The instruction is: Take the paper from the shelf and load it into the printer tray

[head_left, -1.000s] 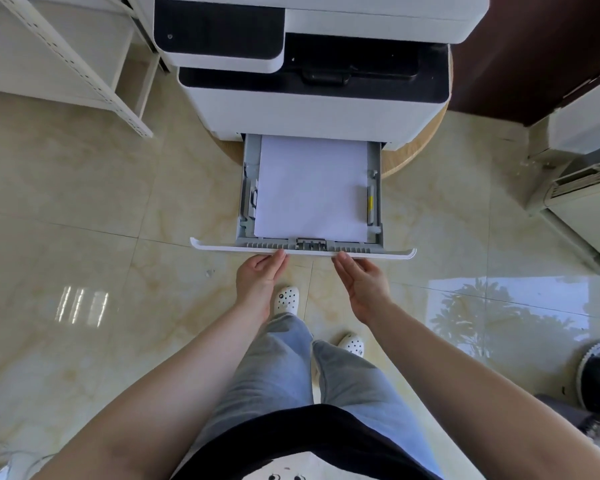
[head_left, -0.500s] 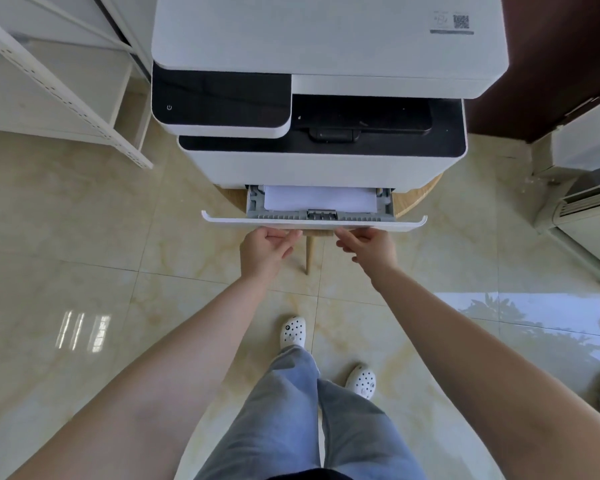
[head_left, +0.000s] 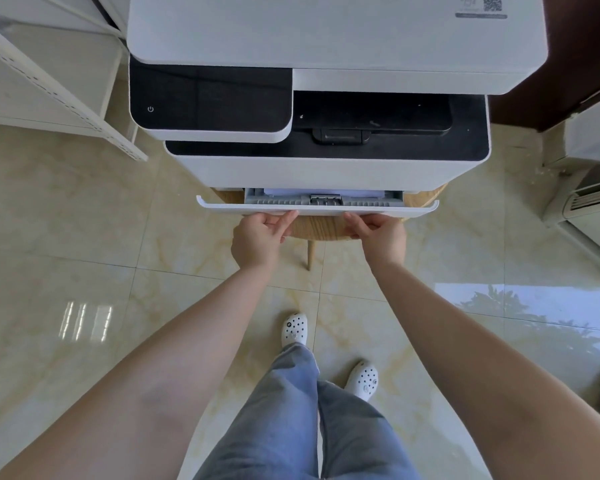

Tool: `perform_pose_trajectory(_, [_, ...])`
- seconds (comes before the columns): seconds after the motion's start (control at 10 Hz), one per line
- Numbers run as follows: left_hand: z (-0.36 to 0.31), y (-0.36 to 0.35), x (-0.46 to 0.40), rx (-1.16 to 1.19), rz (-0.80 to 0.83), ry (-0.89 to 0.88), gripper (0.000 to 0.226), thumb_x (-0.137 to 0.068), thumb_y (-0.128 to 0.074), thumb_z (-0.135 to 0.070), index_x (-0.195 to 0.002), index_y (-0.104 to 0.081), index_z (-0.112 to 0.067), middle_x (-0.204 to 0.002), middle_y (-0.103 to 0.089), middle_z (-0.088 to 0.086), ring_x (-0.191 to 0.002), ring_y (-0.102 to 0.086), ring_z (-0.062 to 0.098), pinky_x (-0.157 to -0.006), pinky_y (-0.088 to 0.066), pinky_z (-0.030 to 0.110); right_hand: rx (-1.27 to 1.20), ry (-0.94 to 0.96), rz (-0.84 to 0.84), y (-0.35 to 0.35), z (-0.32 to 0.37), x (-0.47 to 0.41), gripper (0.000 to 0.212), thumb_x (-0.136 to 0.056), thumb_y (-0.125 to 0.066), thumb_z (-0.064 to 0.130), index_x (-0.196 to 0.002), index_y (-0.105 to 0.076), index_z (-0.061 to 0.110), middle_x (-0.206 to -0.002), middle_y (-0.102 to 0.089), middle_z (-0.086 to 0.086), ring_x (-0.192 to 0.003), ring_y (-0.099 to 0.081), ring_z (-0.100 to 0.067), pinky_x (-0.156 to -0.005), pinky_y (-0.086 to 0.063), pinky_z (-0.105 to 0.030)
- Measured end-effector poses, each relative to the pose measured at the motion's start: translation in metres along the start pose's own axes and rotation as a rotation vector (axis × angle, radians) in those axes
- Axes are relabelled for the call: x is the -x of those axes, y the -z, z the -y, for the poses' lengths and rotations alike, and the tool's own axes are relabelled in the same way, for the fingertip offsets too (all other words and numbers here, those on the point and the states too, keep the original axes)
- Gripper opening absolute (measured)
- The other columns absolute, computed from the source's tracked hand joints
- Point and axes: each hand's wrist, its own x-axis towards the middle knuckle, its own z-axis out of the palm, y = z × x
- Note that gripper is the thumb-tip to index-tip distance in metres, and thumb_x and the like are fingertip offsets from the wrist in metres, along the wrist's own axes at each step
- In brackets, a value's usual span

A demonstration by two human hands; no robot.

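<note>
The paper (head_left: pixel 326 192) is already lodged in the printer tray (head_left: pixel 317 206), where only a narrow white strip of the stack is seen between the grey guides, the rest being hidden inside the printer (head_left: pixel 326 168). The tray is left projecting just a little from the body of the machine, so the closing push is judged to be nearly but not fully done.

The tray's white front lip is met by both hands from below and in front. The left hand (head_left: pixel 258 237) is loosely curled, its fingertips (head_left: pixel 288 218) set against the underside of the lip left of centre; the right hand (head_left: pixel 381 233) is likewise curled and set right of centre. Whether the lip is actually pinched or merely pressed cannot be told, since the thumbs are partly hidden beneath it. The two hands are placed apart and roughly evenly about the middle latch (head_left: pixel 326 199), probably so that the tray is driven in straight and is not skewed on its rails.

The printer is carried on a round wooden worktop (head_left: pixel 326 228) with a slim leg, so an even, moderate force is called for. The white shelf (head_left: pixel 49 81) stands at the upper left, well apart from the hands.
</note>
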Motion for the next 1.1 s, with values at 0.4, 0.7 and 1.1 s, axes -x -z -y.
perform_pose_trajectory(0.4, [-0.024,-0.005,-0.022,-0.027,-0.019,-0.017,0.055,-0.071,-0.052,-0.076,-0.064,-0.062,-0.022,-0.057,-0.070,-0.009,-0.061,-0.069,0.011,-0.069,-0.056,0.039,0.063,0.032,-0.044,-0.003,0.025,-0.020,0.048,-0.064,-0.061,0.073,-0.069,-0.071,0.026,-0.067,-0.073,0.009,-0.072,-0.068,-0.012,-0.071,-0.057,-0.039])
perform_pose_trajectory(0.7, [-0.023,-0.004,-0.020,-0.025,-0.021,-0.017,0.056,-0.071,-0.052,-0.075,-0.067,-0.065,-0.021,-0.057,-0.069,-0.011,-0.053,-0.066,0.000,-0.066,-0.055,0.032,0.087,0.031,-0.040,-0.002,0.028,-0.014,0.043,-0.064,-0.058,0.075,-0.061,-0.065,0.032,-0.066,-0.072,0.011,-0.073,-0.068,-0.010,-0.072,-0.057,-0.039])
perform_pose_trajectory(1.1, [-0.015,-0.001,-0.010,-0.055,0.060,-0.050,0.041,-0.077,-0.057,-0.065,-0.076,-0.060,-0.025,-0.065,-0.070,-0.010,-0.063,-0.069,0.008,-0.063,-0.052,0.031,0.060,0.066,0.030,0.006,0.016,-0.010,0.039,-0.073,-0.067,0.059,-0.078,-0.072,0.021,-0.069,-0.074,0.008,-0.073,-0.070,-0.010,-0.072,-0.057,-0.034])
